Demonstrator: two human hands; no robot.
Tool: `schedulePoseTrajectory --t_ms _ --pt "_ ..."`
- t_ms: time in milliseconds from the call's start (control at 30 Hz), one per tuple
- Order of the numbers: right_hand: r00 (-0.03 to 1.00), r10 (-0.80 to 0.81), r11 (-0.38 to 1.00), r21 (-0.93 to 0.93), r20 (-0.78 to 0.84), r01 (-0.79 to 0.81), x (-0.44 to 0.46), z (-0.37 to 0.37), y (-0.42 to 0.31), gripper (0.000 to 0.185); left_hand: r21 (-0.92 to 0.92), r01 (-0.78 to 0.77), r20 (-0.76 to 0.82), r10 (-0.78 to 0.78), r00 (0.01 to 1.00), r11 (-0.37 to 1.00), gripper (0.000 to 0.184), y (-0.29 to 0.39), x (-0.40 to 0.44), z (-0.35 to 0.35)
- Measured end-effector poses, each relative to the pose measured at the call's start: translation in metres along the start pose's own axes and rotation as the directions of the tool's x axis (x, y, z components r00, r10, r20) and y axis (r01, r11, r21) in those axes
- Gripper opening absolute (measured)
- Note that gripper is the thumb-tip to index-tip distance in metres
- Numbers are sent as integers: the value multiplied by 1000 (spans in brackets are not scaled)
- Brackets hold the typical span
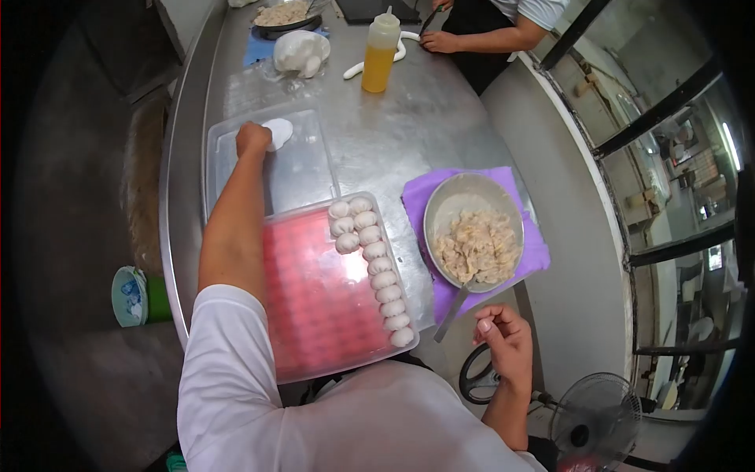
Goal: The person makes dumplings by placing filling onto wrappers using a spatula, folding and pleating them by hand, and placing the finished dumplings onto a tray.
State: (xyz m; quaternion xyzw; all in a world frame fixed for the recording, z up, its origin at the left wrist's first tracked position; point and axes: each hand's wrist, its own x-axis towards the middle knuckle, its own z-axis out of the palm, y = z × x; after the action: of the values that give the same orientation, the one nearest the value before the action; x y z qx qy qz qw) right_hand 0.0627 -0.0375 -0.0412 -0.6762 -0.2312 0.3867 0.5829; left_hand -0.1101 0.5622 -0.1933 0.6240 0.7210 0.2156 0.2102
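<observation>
Far left, the left hand (253, 139) is touching white rounds (281, 132), its grip hidden from me, risking tears if they're sticking, while the right hand (507, 342) is hanging empty, loosely curled.

Head-worn view, facing forward and down — wide, table (440, 130) close below

Metal table (440, 126) near dark-framed windows (668, 200)
</observation>
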Motion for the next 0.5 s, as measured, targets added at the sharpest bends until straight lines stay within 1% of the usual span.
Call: schedulePoseTrajectory --t_ms 33,100,133,167,200,233,267,300,333,367,400,433,467,500 --pt "1000 -8 1000 5 -1 8 1 3 1 23 3 0 1 0 1000 1000 33 5 -6 -3" --pt "1000 -7 1000 -10 3 7 4 8 0 22 -87 55 -4 -55 998 995 33 15 -12 -4" --pt "1000 -10 1000 -25 5 10 5 9 -1 21 -91 53 -8 -54 999 995 33 14 -8 -1" --pt "1000 -15 1000 -25 6 15 7 10 -4 21 -151 26 -62 -35 997 988 28 15 -7 1" --pt "998 -6 1000 -28 55 7 9 12 -9 21 -208 -4 -115 -20 993 978 24 18 -8 0" --pt "995 6 1000 -30 104 -3 12 13 -13 21 -208 -6 -115 -18 993 978 24 21 -7 -4" --pt "995 5 1000 -26 102 -2 16 15 -15 21 -310 -78 52 99 994 948 21 24 -4 -11" --pt "988 -15 999 -33 156 20 20 16 -18 26 -416 -128 202 228 952 900 18 29 -7 -26" --pt "977 -35 998 -37 212 44 26 18 -22 31 -414 -132 198 231 953 901 18 38 -20 -45" --pt "976 -39 998 -31 215 47 34 21 -27 31 -483 -141 313 321 894 864 17 53 -42 -68" --pt "959 -138 987 -50 247 155 43 25 -33 40 -550 -138 412 411 813 824 16 67 -66 -91" --pt "930 -236 962 -64 281 264 53 29 -40 50 -547 -145 405 412 816 825 16 78 -86 -112" --pt "909 -297 943 -56 291 327 65 34 -47 59 -605 -128 515 509 690 786 19 87 -108 -132" --pt "883 -360 919 -46 301 391 78 39 -56 67 -658 -99 595 596 539 747 21 96 -131 -151"
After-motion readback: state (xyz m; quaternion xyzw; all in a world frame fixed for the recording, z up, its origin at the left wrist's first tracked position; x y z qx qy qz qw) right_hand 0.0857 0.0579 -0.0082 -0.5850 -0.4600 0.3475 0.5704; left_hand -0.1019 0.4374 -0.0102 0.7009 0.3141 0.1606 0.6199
